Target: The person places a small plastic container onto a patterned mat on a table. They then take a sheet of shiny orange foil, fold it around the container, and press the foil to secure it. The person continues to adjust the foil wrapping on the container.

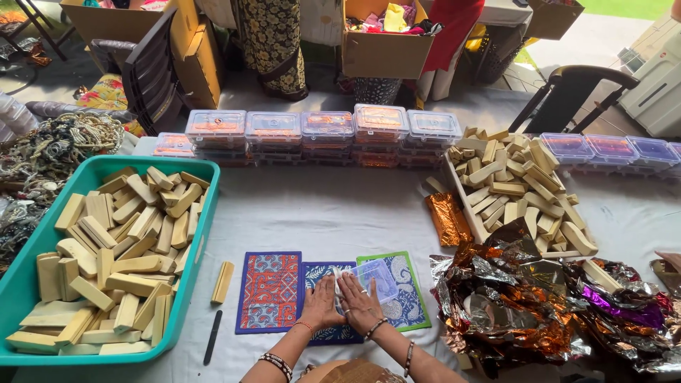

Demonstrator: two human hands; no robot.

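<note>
Hands, left (323, 303) and right (360, 301), press flat on clear, empty rectangular plastic box (374, 278), gripping nothing.

Our hands (342, 301) rest on mats (328, 291) at six o'clock, a lid (374, 276) under them. At nine o'clock sits a tub (21, 284) of bars (120, 248); at twelve, stacked boxes (323, 135); at three, crumpled foil (525, 298).

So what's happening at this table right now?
A person presses both hands, left hand and right hand, onto a small clear plastic lidded box lying on three patterned fabric mats. A teal plastic tub of pale bars sits left, crumpled metallic foil wrappers right, stacked clear boxes behind.
</note>
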